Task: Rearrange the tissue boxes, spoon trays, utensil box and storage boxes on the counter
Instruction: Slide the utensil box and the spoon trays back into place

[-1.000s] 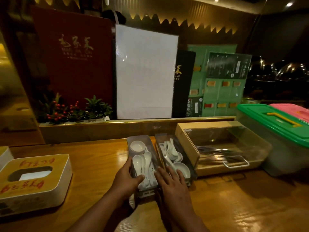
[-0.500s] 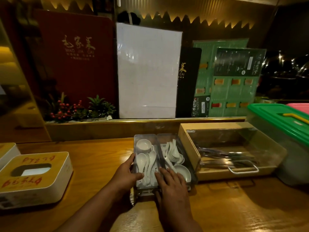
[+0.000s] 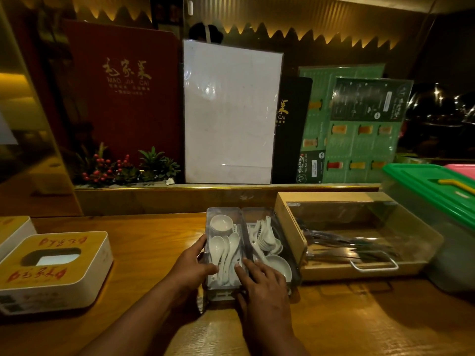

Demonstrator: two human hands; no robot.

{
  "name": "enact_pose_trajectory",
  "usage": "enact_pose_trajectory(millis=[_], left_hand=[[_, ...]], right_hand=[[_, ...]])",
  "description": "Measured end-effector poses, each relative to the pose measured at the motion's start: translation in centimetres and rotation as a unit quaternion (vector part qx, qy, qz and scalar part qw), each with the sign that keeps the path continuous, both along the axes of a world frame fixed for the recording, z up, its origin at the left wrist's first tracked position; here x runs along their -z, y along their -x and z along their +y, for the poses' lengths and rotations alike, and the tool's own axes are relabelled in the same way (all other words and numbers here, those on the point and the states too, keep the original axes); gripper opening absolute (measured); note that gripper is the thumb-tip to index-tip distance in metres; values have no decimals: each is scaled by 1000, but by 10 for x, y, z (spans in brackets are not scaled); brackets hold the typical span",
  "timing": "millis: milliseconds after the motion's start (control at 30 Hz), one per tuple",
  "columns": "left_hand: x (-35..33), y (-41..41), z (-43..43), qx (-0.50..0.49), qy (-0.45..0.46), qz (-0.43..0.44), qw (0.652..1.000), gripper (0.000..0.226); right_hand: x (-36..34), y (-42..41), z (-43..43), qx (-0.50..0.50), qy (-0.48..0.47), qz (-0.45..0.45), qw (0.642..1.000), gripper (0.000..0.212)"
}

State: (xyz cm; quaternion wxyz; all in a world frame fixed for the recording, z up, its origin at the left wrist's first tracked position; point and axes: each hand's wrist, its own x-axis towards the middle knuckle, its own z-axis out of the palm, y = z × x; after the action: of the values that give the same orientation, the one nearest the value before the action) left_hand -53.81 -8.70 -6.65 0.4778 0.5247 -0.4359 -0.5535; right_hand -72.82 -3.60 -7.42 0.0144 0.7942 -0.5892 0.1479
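Two clear spoon trays stand side by side at the counter's middle, both holding white ceramic spoons and small bowls. My left hand [image 3: 193, 265] grips the left spoon tray [image 3: 223, 214] by its left side, thumb over the rim. My right hand [image 3: 262, 281] lies flat with spread fingers across the near ends of both trays, mostly on the right spoon tray [image 3: 259, 214]. The wooden utensil box [image 3: 290, 227] with a clear lid touches the right tray. A white tissue box [image 3: 55, 273] with a wooden top sits at the left. A green-lidded storage box [image 3: 434, 186] stands at the right.
A second tissue box [image 3: 14, 229] shows at the far left edge. A pink lid [image 3: 462, 168] peeks behind the green one. Menus and a white board [image 3: 231, 111] lean on the raised ledge behind, beside a small plant with red berries [image 3: 123, 168]. Bare counter wood [image 3: 359, 325] lies near me.
The left spoon tray has been straightened and now lies parallel against the right tray. Both hands stayed on the trays.
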Motion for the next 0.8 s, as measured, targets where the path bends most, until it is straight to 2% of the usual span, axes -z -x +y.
enact_pose_trajectory(millis=[633,733,800], left_hand=[[0,2,1,-14,-15,2,1000,95],[-7,4,8,-21,-22,-22,999,97],[-13,-4,18,-31,-15,-72,997,94]], right_hand=[[-2,-4,2,26,6,-13,1000,77],[0,-2,2,35,10,-17,999,74],[-5,-4,5,27,1,-17,999,70]])
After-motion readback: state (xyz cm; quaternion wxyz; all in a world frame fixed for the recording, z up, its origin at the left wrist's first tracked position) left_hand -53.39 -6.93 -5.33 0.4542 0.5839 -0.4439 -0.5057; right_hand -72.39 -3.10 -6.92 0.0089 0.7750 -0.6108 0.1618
